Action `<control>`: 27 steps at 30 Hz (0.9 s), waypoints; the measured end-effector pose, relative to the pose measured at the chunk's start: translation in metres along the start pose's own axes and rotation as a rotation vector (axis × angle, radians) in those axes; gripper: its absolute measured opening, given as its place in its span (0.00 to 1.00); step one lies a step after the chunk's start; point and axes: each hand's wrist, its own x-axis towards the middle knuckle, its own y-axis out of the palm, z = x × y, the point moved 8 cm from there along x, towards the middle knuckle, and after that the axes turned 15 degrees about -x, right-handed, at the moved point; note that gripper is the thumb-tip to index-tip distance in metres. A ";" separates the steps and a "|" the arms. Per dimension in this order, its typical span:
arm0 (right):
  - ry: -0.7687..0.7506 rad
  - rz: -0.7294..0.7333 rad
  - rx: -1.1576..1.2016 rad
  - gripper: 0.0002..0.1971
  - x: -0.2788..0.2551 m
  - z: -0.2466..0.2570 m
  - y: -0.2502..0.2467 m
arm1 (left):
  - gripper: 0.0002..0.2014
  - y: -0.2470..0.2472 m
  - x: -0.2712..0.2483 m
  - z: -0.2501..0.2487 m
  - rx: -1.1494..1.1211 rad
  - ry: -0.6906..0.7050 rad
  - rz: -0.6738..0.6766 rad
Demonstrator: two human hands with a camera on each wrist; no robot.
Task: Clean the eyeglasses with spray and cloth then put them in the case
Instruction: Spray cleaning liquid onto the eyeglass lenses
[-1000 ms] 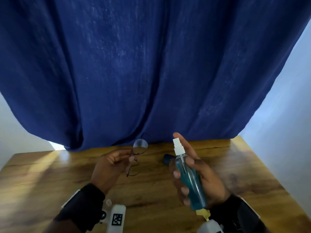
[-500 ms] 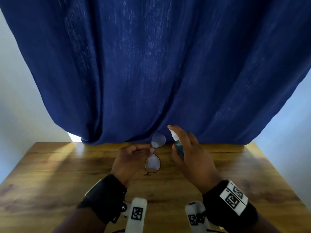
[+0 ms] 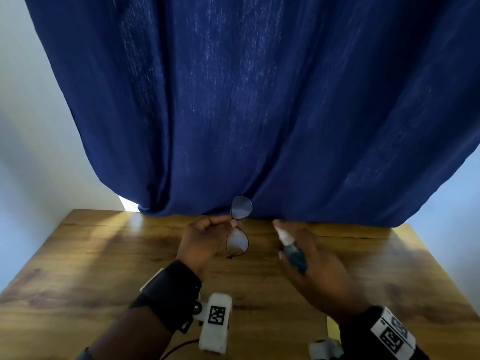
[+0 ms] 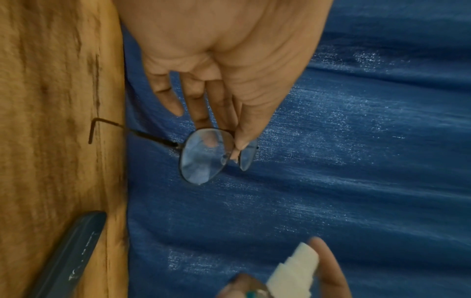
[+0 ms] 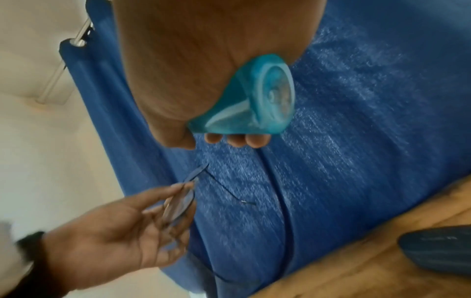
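Both hands are raised above the wooden table [image 3: 104, 255], in front of the blue curtain [image 3: 259, 100] that hangs down to the table's far edge. The left hand [image 3: 202, 242] pinches the eyeglasses [image 3: 237, 229] at the bridge between thumb and fingertips, its other fingers loosely extended. The glasses hang on end, one lens above the other, the upper lens showing against the curtain's hem and the lower one over the table. In the left wrist view the thumb tip sits between the two lenses and one temple arm sticks out toward the table.

Just to the right of the eyeglasses, apart from them, the right hand [image 3: 317, 268] is wrapped around the spray bottle [image 3: 292, 252], a clear bottle of blue liquid with a white nozzle. The nozzle points up and toward the glasses, and a finger lies by its top; the hand is blurred. The right wrist view shows the bottle's round base jutting from the palm, with fingertips curled under it.

A dark eyeglass case [image 5: 438, 250] lies shut on the table near the curtain, to the right of the eyeglasses.
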 end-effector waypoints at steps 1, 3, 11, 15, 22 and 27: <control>-0.043 0.073 -0.036 0.33 -0.003 0.007 0.011 | 0.07 0.000 0.001 0.000 -0.005 -0.003 -0.009; -0.096 0.116 -0.089 0.33 -0.004 0.017 0.022 | 0.07 0.002 0.001 0.002 -0.021 -0.011 -0.021; -0.079 0.009 -0.130 0.31 0.010 0.017 0.019 | 0.10 0.007 0.001 0.005 -0.055 -0.006 -0.022; 0.021 0.018 -0.062 0.30 0.002 0.003 0.030 | 0.10 0.008 -0.002 0.005 -0.041 0.015 -0.017; 0.515 0.087 0.636 0.30 -0.015 -0.054 0.044 | 0.17 0.011 -0.006 0.009 -0.155 -0.012 0.081; 0.693 0.344 1.061 0.25 -0.020 -0.056 0.077 | 0.13 0.026 -0.008 0.021 -0.429 -0.073 0.193</control>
